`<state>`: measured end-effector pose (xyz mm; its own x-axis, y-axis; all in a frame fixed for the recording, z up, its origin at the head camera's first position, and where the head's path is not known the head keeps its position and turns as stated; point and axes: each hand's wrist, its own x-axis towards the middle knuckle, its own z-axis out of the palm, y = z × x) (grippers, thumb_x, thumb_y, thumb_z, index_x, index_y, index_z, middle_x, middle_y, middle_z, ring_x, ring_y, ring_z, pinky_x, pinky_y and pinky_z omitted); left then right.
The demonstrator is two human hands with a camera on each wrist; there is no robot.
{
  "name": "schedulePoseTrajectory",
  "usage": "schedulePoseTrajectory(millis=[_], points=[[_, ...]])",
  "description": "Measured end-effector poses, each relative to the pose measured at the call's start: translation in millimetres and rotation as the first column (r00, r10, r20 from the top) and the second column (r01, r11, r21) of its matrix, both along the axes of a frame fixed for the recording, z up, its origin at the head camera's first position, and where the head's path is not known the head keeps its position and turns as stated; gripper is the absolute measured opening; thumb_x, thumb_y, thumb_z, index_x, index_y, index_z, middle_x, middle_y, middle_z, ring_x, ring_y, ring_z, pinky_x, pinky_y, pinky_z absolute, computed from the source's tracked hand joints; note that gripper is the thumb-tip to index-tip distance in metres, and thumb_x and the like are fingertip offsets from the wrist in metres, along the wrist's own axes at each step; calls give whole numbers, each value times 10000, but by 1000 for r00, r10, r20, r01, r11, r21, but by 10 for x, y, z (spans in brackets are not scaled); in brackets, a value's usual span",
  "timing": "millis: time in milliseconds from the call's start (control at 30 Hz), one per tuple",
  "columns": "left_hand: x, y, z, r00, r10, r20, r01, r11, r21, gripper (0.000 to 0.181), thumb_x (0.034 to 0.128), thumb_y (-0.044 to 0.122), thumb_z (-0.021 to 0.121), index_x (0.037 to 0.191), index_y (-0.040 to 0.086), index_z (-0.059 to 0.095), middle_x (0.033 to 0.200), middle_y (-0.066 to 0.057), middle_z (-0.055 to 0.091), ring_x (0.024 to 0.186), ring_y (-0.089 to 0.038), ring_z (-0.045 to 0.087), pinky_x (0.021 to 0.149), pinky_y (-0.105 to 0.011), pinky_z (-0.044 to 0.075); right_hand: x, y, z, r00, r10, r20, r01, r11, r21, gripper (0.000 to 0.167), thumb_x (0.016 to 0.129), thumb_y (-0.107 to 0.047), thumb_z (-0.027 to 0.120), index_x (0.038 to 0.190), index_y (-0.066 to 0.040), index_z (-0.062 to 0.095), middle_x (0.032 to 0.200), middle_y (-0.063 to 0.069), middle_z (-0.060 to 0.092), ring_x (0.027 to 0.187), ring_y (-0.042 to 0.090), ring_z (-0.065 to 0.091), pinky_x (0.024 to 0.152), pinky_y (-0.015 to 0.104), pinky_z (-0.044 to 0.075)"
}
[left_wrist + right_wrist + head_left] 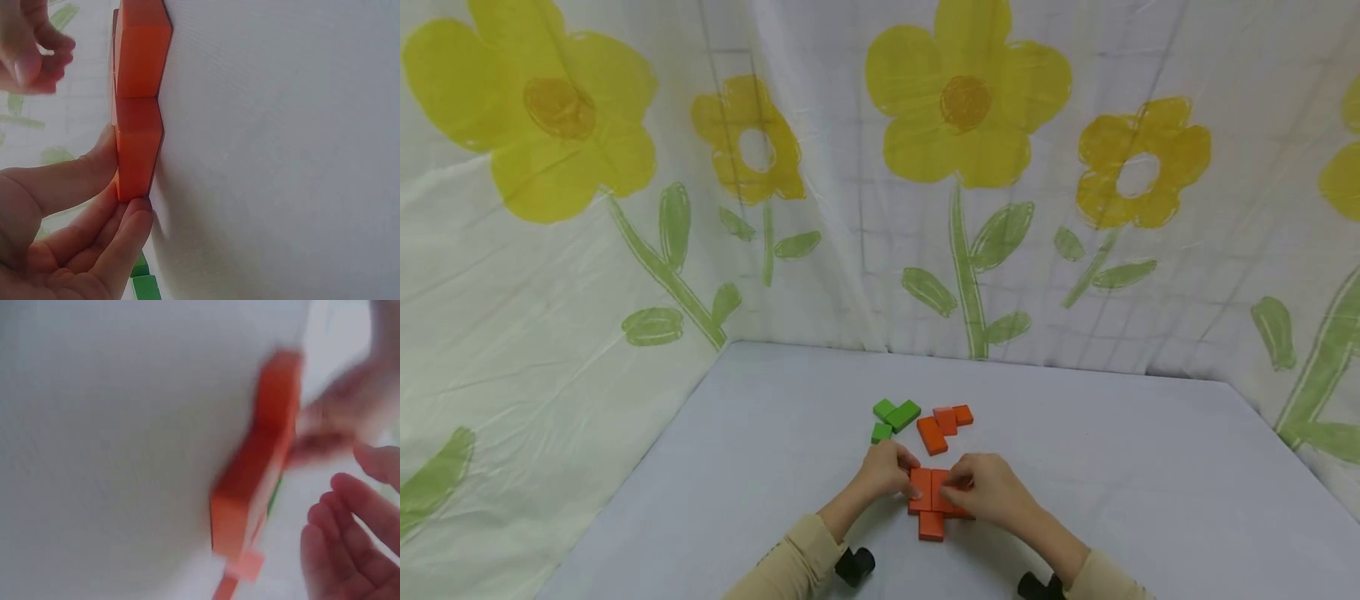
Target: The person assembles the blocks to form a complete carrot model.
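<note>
On the table, orange-red wooden blocks (942,492) lie flat, pushed together, with a small one (931,527) jutting out at the near side. My left hand (883,471) is at the group's left edge. In the left wrist view its thumb and fingertips pinch the end orange block (137,159). My right hand (988,487) hovers over the right part of the group and hides some of it. In the right wrist view that hand's fingers (340,537) are loosely bent and apart from the thumb, with nothing visible between them; the orange blocks (250,469) there are blurred.
Beyond the group lie several loose orange blocks (932,436), and left of them a few green blocks (904,415). The white table (1112,467) extends to both sides. Behind it hangs a white curtain (820,292) with yellow flowers. Black wrist devices (855,567) sit under the sleeves.
</note>
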<state>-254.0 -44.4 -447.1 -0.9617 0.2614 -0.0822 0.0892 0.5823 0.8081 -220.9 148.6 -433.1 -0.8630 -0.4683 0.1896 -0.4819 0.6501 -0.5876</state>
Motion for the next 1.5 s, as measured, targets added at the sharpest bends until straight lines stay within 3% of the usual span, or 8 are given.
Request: schedulePoseTrajectory(millis=[200,300,467,667,833,1000,1200,1500], points=[[-14,0,-1,1000,9,9,-9,1000,-2,295,662,-57,846,933,-36,732,827,-58,659,718,-179,527,662,-325,514,-381,202,1,966,-245,78,246,969,-7,80,830,-75,741,887,-19,746,785,0,672,709,135,573,607,281,494],[-10,-5,2,1000,11,10,-11,1000,0,292,664,-55,845,933,-36,732,829,-58,660,719,-181,527,664,-329,515,-559,270,-50,948,-312,68,312,950,7,135,823,-39,724,938,31,728,833,65,690,761,198,614,661,344,519],[-4,-7,0,1000,8,13,-9,1000,18,290,662,-63,841,928,-40,728,834,-66,661,717,-179,525,653,-315,510,-798,315,-122,951,-308,14,308,951,15,267,838,13,663,1087,109,656,1028,223,672,949,362,629,803,464,519],[6,2,-13,1000,0,23,-1,1000,27,288,670,-53,839,934,-33,727,838,-59,656,714,-174,517,630,-295,493,-959,297,-171,974,-228,-12,228,966,123,408,827,86,609,1234,110,584,1240,291,582,1176,449,521,970,539,419],[22,-1,-6,1000,5,26,-6,999,32,286,667,-57,840,928,-33,726,816,-51,644,710,-172,516,627,-295,492,-980,251,-177,980,-198,14,193,964,183,444,813,91,597,1253,129,557,1252,295,574,1203,443,508,1000,526,400],[27,8,-4,1000,4,29,-4,999,33,285,661,-63,842,920,-33,727,795,-47,632,706,-165,509,622,-283,483,-947,255,-189,970,-243,16,236,955,180,335,823,57,642,1154,109,623,1132,252,639,1092,405,580,934,508,457],[28,8,-3,999,22,32,-23,1000,20,286,664,-61,842,922,-24,724,808,-47,631,717,-176,510,636,-303,487,-896,317,-191,959,-282,23,278,955,99,260,766,4,728,1005,91,674,920,154,672,849,281,604,782,444,510],[22,6,4,999,24,35,-25,999,25,284,675,-63,835,935,-29,724,827,-53,640,726,-185,511,653,-317,497,-684,416,-163,950,-298,97,303,952,-43,288,743,-50,792,979,81,690,892,120,694,809,244,643,725,387,539]])
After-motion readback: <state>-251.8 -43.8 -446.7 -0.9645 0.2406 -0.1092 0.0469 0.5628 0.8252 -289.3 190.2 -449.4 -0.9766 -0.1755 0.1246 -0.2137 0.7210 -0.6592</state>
